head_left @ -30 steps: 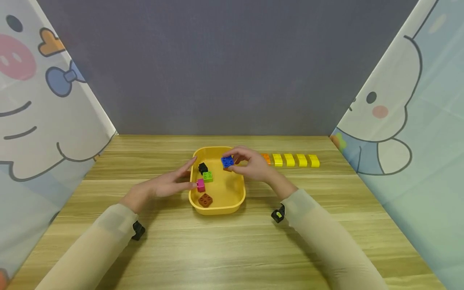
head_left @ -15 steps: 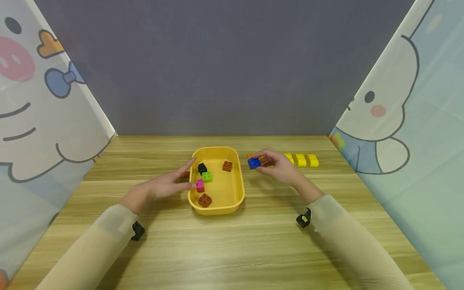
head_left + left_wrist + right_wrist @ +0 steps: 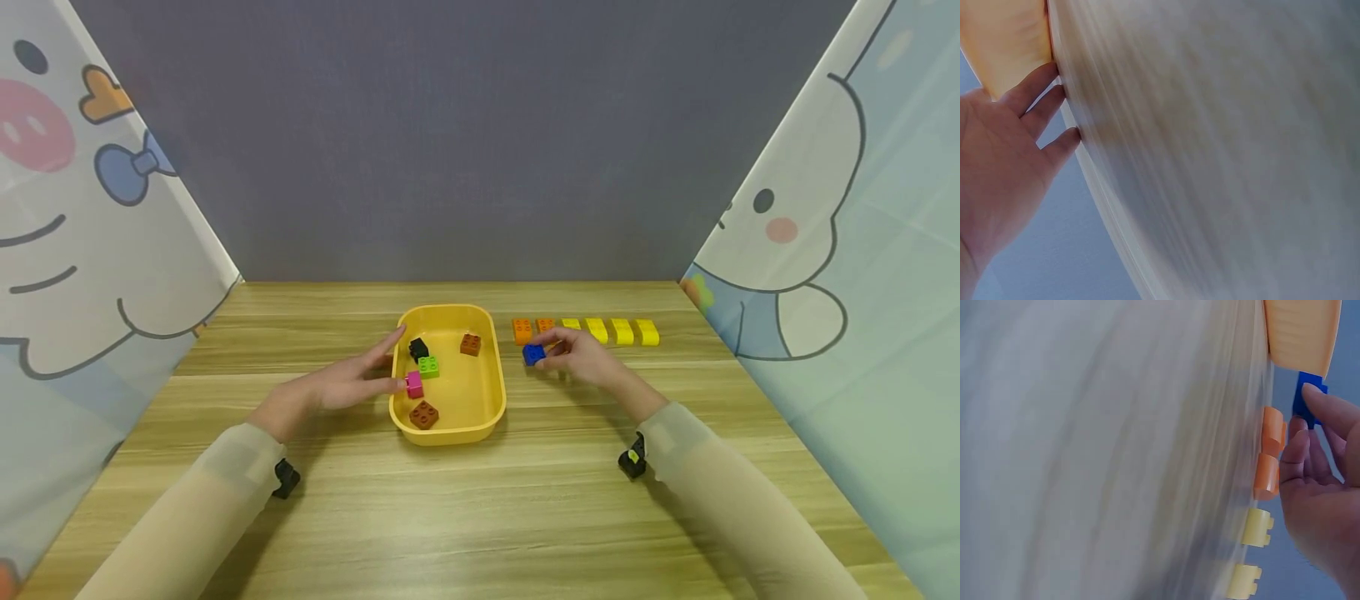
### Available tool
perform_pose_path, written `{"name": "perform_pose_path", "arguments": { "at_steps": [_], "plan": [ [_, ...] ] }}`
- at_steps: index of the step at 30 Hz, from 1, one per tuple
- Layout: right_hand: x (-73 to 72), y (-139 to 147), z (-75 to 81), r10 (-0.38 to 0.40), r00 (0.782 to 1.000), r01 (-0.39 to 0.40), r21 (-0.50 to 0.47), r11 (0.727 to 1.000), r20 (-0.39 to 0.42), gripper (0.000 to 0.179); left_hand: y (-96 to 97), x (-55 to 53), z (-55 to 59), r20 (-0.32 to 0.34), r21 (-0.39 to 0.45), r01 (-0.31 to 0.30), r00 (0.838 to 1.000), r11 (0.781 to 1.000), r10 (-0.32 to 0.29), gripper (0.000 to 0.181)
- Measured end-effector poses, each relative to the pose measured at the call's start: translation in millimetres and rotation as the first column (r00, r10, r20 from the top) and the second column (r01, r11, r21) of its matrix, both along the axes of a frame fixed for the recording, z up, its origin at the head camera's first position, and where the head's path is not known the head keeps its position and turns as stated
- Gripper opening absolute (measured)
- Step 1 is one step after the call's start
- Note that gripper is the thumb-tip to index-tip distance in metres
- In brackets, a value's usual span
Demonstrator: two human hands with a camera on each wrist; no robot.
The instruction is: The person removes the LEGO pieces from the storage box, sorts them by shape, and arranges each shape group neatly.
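In the head view my right hand point(image 3: 583, 358) pinches a blue toy brick point(image 3: 534, 355) between thumb and fingers, just in front of two orange bricks point(image 3: 522, 331). The right wrist view shows the blue brick point(image 3: 1310, 399) between the thumb and fingertips. My left hand point(image 3: 337, 383) rests against the left side of a yellow tray point(image 3: 491, 417), its fingers fairly straight. Inside the tray lie a black brick point(image 3: 418, 349), a green brick point(image 3: 428, 367), a pink brick point(image 3: 415, 384) and two brown bricks point(image 3: 423, 415).
A row of several yellow bricks point(image 3: 621, 332) continues to the right of the orange ones along the back of the wooden table point(image 3: 450, 517). Behind stands a dark grey panel point(image 3: 465, 150), with cartoon-printed sheets point(image 3: 810, 250) at both sides.
My right hand has carried the blue brick rightward out of the tray, then lower and toward me, in front of the orange bricks. The left hand and tray have stayed put.
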State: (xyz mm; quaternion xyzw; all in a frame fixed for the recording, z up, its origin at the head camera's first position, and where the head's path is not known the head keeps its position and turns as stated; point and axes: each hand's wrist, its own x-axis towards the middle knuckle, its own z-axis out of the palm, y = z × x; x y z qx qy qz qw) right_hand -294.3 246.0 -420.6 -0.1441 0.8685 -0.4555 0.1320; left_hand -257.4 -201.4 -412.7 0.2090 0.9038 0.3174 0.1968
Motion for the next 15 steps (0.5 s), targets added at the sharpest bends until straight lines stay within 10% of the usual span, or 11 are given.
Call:
{"name": "perform_pose_path", "arguments": {
  "at_steps": [15],
  "plan": [
    [-9.4,-6.0,-11.7,0.024,1.000,-0.024,0.120,0.992,-0.002,0.042,0.8,0.3,1.1,0.004,-0.007,-0.012,1.000,1.000,0.012,0.098]
  ]
}}
